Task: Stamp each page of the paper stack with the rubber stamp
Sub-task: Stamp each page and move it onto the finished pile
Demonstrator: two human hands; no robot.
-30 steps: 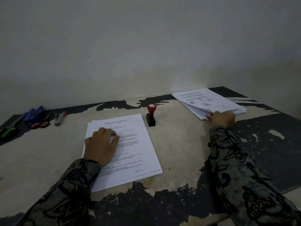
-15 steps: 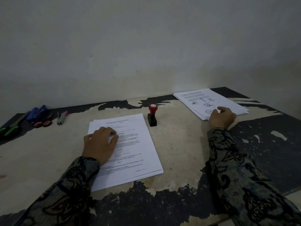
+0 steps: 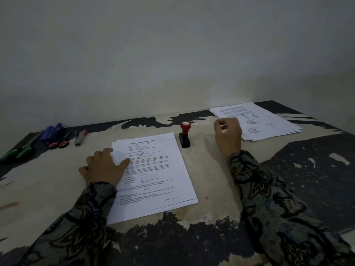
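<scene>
Now the left hand (image 3: 103,167) lies flat, fingers spread, pinning the stack (image 3: 153,175) mid-counter, while the right hand (image 3: 228,135), fingers loosely curled and empty, hovers just beside the upright stamp (image 3: 184,134), likely reaching.

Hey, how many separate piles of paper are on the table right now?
2. One paper stack lies in front under the left hand; a second pile sits far right by the wall, behind the right hand. Sheets underneath can't be counted.
</scene>
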